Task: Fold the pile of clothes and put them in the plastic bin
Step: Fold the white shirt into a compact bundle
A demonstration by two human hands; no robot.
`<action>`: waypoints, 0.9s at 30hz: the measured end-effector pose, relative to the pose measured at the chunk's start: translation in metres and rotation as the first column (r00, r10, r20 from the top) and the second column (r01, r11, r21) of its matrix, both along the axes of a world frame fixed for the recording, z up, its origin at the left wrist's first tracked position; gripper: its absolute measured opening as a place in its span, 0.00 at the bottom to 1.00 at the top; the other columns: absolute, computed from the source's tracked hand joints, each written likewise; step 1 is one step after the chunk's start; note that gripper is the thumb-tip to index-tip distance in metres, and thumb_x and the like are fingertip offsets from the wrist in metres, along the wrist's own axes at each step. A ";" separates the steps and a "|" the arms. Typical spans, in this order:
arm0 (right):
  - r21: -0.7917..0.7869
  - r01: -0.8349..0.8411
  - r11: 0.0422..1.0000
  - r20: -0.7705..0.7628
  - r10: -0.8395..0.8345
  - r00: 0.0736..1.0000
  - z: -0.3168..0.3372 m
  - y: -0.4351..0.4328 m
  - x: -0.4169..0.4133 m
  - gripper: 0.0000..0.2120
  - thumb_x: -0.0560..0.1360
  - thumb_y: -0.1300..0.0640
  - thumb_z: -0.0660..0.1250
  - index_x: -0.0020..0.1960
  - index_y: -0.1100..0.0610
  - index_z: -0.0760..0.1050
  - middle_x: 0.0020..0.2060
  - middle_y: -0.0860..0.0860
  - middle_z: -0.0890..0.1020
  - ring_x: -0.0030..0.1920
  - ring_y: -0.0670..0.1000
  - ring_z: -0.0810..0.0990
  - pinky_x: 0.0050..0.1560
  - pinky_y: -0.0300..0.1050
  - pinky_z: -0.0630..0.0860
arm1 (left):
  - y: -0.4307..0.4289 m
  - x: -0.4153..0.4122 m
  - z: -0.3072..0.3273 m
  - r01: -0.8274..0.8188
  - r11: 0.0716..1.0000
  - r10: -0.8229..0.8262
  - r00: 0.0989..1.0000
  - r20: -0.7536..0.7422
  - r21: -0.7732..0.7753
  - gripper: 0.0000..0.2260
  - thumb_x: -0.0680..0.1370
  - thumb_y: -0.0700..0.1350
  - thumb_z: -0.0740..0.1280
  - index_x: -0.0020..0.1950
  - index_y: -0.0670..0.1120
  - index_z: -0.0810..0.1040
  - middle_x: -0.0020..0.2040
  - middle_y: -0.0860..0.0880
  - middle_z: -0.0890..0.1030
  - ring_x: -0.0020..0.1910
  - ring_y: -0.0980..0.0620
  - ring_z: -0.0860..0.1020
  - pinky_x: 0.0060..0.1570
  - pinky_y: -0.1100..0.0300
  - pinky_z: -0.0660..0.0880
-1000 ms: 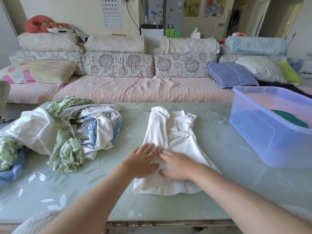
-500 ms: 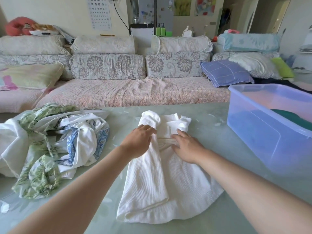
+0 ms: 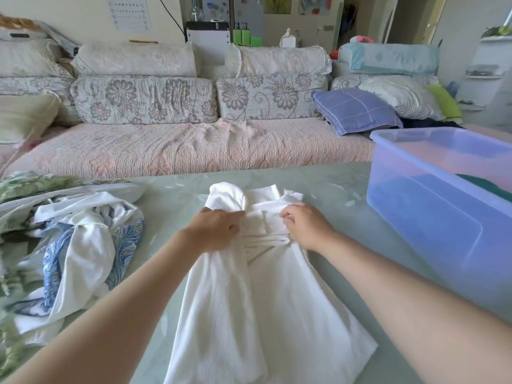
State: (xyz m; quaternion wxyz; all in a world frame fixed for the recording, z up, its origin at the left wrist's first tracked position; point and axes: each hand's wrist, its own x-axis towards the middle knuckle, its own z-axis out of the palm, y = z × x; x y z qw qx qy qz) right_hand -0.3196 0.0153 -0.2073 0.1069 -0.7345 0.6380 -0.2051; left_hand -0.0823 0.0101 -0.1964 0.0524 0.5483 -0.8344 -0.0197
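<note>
Both hands are sitting farther up the white ribbed garment (image 3: 249, 314) than half a second ago, having travelled from its tied waist toward the shoulders; a full second back they were pressing flat near the hem. From my remote seat I am watching the left hand (image 3: 214, 230) curling its fingers down over the folded-in left shoulder of the garment, knuckles up and fingertips tucking into the cloth, so it is gripping the fabric. The right hand (image 3: 306, 227) is doing much the same at 1 o'clock from the garment's middle, its fingers bending inward and bunching cloth just below the collar edge. Between the two hands the waist tie (image 3: 266, 241) is lying across the garment in gathered folds.

The garment is lying lengthwise on the pale green table (image 3: 177, 198), hem toward me at 6 o'clock and top pointing to 12 o'clock, with its left side folded over the middle. The pile of clothes (image 3: 77, 245) is lying at 9 o'clock, a tangle of white, blue-patterned and green-leafed pieces, apart from the garment. The plastic bin (image 3: 443, 217), translucent blue-violet, is standing on the table at 2 o'clock, clear of the garment, and dark green cloth (image 3: 490, 185) is lying inside it. Beyond the table at 12 o'clock a sofa (image 3: 194, 151) is carrying flowered cushions (image 3: 144, 99) and a blue checked cushion (image 3: 356, 109).
</note>
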 end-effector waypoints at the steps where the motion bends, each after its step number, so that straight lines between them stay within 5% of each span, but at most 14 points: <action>1: -0.008 0.053 0.999 -0.023 -0.053 0.998 0.000 -0.001 0.000 0.14 0.80 0.50 0.64 0.63 0.53 0.77 0.64 0.52 0.75 0.66 0.56 0.73 0.62 0.49 0.72 | -0.003 0.002 0.003 -0.002 1.000 0.002 1.000 -0.016 0.022 0.19 0.82 0.49 0.56 0.74 0.58 0.66 0.65 0.49 0.76 0.67 0.48 0.70 0.64 0.59 0.58; 4: 0.098 0.288 0.953 -0.121 -0.275 0.954 0.000 0.001 0.005 0.28 0.76 0.38 0.64 0.69 0.54 0.72 0.66 0.55 0.72 0.68 0.59 0.70 0.63 0.51 0.69 | -0.008 0.006 0.000 -0.004 1.000 0.004 1.000 -0.028 0.003 0.26 0.80 0.53 0.62 0.77 0.56 0.61 0.70 0.51 0.71 0.73 0.49 0.62 0.70 0.58 0.53; 6: 0.149 0.372 0.916 -0.145 -0.352 0.925 -0.001 0.001 0.008 0.30 0.75 0.37 0.62 0.67 0.57 0.74 0.64 0.58 0.74 0.65 0.60 0.73 0.61 0.50 0.70 | -0.010 0.007 -0.011 -0.005 0.998 0.004 1.000 -0.010 -0.065 0.29 0.76 0.61 0.55 0.76 0.54 0.63 0.74 0.54 0.66 0.76 0.50 0.58 0.73 0.55 0.51; 8: 0.141 0.358 0.923 -0.124 -0.343 0.931 0.000 -0.002 0.013 0.26 0.75 0.41 0.62 0.63 0.58 0.76 0.62 0.58 0.75 0.63 0.60 0.75 0.59 0.49 0.72 | -0.012 0.006 -0.021 -0.001 0.994 0.004 1.000 0.022 -0.109 0.38 0.68 0.64 0.42 0.74 0.51 0.66 0.75 0.55 0.65 0.75 0.50 0.58 0.75 0.54 0.50; 11: 0.174 0.297 0.939 0.022 -0.305 0.952 0.003 -0.004 0.020 0.14 0.74 0.50 0.63 0.54 0.57 0.78 0.57 0.58 0.79 0.58 0.60 0.78 0.51 0.46 0.73 | -0.011 0.001 -0.026 0.000 0.990 0.011 0.997 0.078 -0.139 0.42 0.65 0.62 0.37 0.74 0.50 0.66 0.75 0.54 0.65 0.74 0.49 0.59 0.75 0.51 0.49; 15: 0.083 0.274 0.958 0.231 -0.286 0.930 0.018 -0.001 0.032 0.04 0.75 0.54 0.64 0.47 0.52 0.70 0.48 0.54 0.80 0.50 0.57 0.78 0.44 0.44 0.68 | -0.015 0.002 -0.027 -0.009 0.998 0.008 1.000 -0.015 -0.070 0.38 0.67 0.63 0.41 0.72 0.50 0.69 0.73 0.54 0.67 0.74 0.48 0.60 0.75 0.51 0.51; 17: 0.012 0.234 0.972 0.276 -0.228 0.934 0.028 0.002 0.043 0.05 0.76 0.54 0.65 0.48 0.52 0.69 0.45 0.50 0.78 0.47 0.54 0.75 0.43 0.43 0.65 | -0.021 0.006 -0.027 -0.036 0.995 0.055 0.975 -0.215 0.088 0.29 0.71 0.63 0.53 0.69 0.53 0.71 0.71 0.53 0.70 0.75 0.47 0.61 0.74 0.49 0.55; 18: -0.012 0.210 0.978 0.298 -0.197 0.934 0.033 0.002 0.051 0.05 0.76 0.54 0.66 0.49 0.52 0.70 0.45 0.48 0.78 0.47 0.53 0.75 0.43 0.42 0.65 | -0.021 0.009 -0.022 -0.037 0.980 0.117 0.906 -0.408 0.197 0.26 0.71 0.61 0.59 0.68 0.54 0.72 0.70 0.51 0.72 0.73 0.46 0.64 0.72 0.50 0.60; 20: -0.020 0.139 0.990 0.346 -0.124 0.930 0.044 0.001 0.070 0.07 0.75 0.55 0.67 0.53 0.52 0.74 0.49 0.47 0.79 0.51 0.50 0.77 0.47 0.41 0.68 | -0.017 0.012 -0.007 0.017 0.931 0.284 0.594 -0.753 0.364 0.26 0.74 0.50 0.66 0.72 0.50 0.69 0.67 0.46 0.76 0.64 0.49 0.73 0.61 0.58 0.70; 22: 0.048 0.011 0.999 0.426 -0.031 0.904 0.052 -0.001 0.093 0.12 0.75 0.55 0.69 0.58 0.53 0.77 0.55 0.47 0.81 0.54 0.48 0.78 0.51 0.41 0.71 | -0.018 0.019 0.001 0.021 0.914 0.378 0.315 -0.871 0.404 0.20 0.80 0.41 0.64 0.72 0.48 0.69 0.63 0.44 0.79 0.54 0.51 0.76 0.48 0.62 0.72; 24: 0.211 -0.132 0.969 0.495 0.011 0.869 0.056 -0.004 0.116 0.16 0.76 0.58 0.67 0.64 0.54 0.75 0.57 0.51 0.81 0.49 0.51 0.80 0.46 0.41 0.74 | -0.016 0.026 0.006 -0.017 0.911 0.406 0.210 -0.890 0.411 0.17 0.82 0.41 0.60 0.70 0.50 0.69 0.56 0.45 0.80 0.46 0.52 0.77 0.42 0.63 0.72; 27: 0.373 -0.209 0.904 0.422 0.036 0.906 0.050 -0.009 0.135 0.28 0.76 0.69 0.57 0.73 0.54 0.68 0.51 0.59 0.82 0.36 0.55 0.79 0.33 0.43 0.76 | -0.018 0.033 0.004 -0.170 0.935 0.351 0.310 -0.883 0.312 0.17 0.83 0.46 0.58 0.73 0.52 0.68 0.58 0.46 0.76 0.53 0.49 0.76 0.48 0.60 0.71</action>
